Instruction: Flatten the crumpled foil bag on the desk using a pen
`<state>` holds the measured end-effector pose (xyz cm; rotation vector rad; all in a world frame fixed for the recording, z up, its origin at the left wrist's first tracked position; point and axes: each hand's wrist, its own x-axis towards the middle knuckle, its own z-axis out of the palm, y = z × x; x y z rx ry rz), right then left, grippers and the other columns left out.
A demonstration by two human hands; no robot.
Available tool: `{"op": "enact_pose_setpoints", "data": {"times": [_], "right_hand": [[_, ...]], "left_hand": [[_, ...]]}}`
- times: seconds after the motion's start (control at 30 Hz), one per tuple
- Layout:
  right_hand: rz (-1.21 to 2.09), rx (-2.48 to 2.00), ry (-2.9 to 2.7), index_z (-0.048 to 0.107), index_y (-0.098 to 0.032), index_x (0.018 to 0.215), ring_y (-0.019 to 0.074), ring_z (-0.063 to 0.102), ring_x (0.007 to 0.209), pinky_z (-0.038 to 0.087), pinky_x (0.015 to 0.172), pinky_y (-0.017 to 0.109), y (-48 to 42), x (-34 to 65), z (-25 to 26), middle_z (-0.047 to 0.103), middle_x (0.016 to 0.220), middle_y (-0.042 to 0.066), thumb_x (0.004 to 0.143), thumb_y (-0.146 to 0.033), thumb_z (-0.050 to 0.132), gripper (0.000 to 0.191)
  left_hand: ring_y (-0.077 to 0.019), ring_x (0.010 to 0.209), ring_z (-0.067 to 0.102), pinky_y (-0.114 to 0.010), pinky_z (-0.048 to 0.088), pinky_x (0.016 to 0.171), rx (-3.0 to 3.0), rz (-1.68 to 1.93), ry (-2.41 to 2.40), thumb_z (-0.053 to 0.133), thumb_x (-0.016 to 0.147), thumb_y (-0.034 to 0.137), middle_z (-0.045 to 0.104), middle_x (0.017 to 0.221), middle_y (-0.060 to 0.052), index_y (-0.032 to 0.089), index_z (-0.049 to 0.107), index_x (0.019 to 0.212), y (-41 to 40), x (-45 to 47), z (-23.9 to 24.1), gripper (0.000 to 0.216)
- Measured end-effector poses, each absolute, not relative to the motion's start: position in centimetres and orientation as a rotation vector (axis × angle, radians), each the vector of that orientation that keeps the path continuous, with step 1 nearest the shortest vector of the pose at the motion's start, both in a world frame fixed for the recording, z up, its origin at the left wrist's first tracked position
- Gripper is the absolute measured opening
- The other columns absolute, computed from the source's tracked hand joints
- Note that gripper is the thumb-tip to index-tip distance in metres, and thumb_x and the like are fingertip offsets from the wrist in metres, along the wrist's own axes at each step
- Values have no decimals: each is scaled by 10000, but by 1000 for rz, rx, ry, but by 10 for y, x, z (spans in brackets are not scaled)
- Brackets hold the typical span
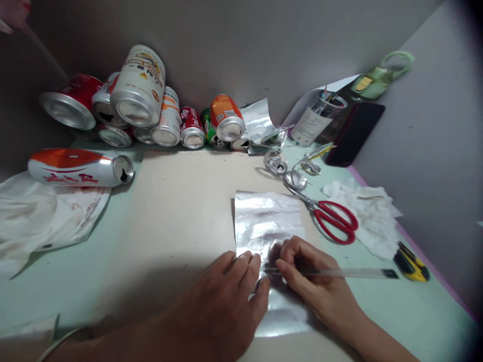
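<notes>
So, metal sheet [269,213] is lying cut and mostly flattened on the board [181,201], left hand [226,296] pressing it, gripping nothing, right hand [320,281] pinching a clear stick [362,273], tip progress looking too blurred to call, cans [138,90] behind sitting uncut.

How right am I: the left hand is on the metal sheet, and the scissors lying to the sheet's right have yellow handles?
The handle colour is wrong: the head view shows scissors with red handles, to the right of the metal sheet.
</notes>
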<state>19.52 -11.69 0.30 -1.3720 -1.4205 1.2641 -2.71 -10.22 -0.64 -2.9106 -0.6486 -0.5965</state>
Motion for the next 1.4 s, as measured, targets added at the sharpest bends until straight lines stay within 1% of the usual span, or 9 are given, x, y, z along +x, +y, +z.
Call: {"op": "enact_pose_setpoints", "data": {"times": [0.3, 0.53, 0.7, 0.87, 1.07, 1.17, 1.3, 1.4], "right_hand": [[1263, -1372, -1419, 491, -229, 728, 139, 467, 606, 385, 534, 261, -116, 193, 8, 547, 689, -24, 969, -329, 684, 325], [1256, -1384, -1415, 490, -232, 717, 144, 460, 602, 385, 525, 270, -115, 192, 9, 545, 675, -21, 962, -367, 701, 350], [1257, -1380, -1425, 486, -230, 709, 139, 450, 600, 387, 527, 264, -115, 192, 9, 539, 670, -27, 957, -358, 702, 353], [1262, -1370, -1418, 498, -229, 715, 142, 455, 603, 398, 530, 265, -115, 191, 10, 544, 676, -23, 965, -374, 702, 354], [1282, -1393, -1333, 520, -224, 706, 143, 478, 597, 412, 530, 259, -114, 194, 11, 554, 676, -21, 927, -440, 762, 392], [1313, -1398, -1197, 553, -214, 718, 132, 454, 593, 372, 518, 245, -112, 200, 6, 566, 698, -19, 890, -449, 812, 390], [1412, -1322, -979, 547, -214, 738, 105, 360, 550, 278, 495, 229, -110, 209, -3, 496, 659, -53, 881, -426, 834, 384], [1399, -1321, -990, 554, -212, 744, 109, 379, 571, 287, 508, 229, -111, 208, -2, 513, 678, -46, 892, -399, 828, 363]], "left_hand": [[-274, 1194, 667, -401, 457, 1052, -2926, -579, -643, 562, 1041, 265, 717, 1293, -160, 137, 648, 1224, -104, -27, -8, 239], [-284, 1205, 649, -414, 432, 1060, -2947, -509, -610, 588, 1038, 293, 703, 1306, -171, 132, 637, 1253, -102, -28, -6, 273], [-294, 1198, 656, -416, 443, 1041, -2913, -572, -581, 596, 1024, 286, 704, 1296, -189, 127, 613, 1254, -100, -27, -10, 280], [-278, 1180, 677, -402, 474, 1026, -2907, -589, -591, 577, 1030, 282, 730, 1257, -164, 134, 618, 1221, -100, -27, -9, 245], [-268, 1160, 686, -392, 478, 1021, -2900, -568, -601, 613, 1013, 283, 731, 1254, -157, 142, 623, 1206, -99, -27, -5, 239], [-277, 1186, 680, -404, 471, 1037, -2917, -522, -583, 598, 1031, 317, 712, 1287, -172, 142, 612, 1225, -100, -27, -6, 261], [-292, 1211, 660, -418, 460, 1049, -2948, -514, -598, 614, 1023, 324, 683, 1342, -193, 138, 592, 1255, -102, -28, -13, 298], [-293, 1213, 653, -411, 442, 1067, -2943, -563, -615, 642, 1008, 323, 677, 1352, -196, 145, 593, 1257, -102, -28, -16, 311]]}}
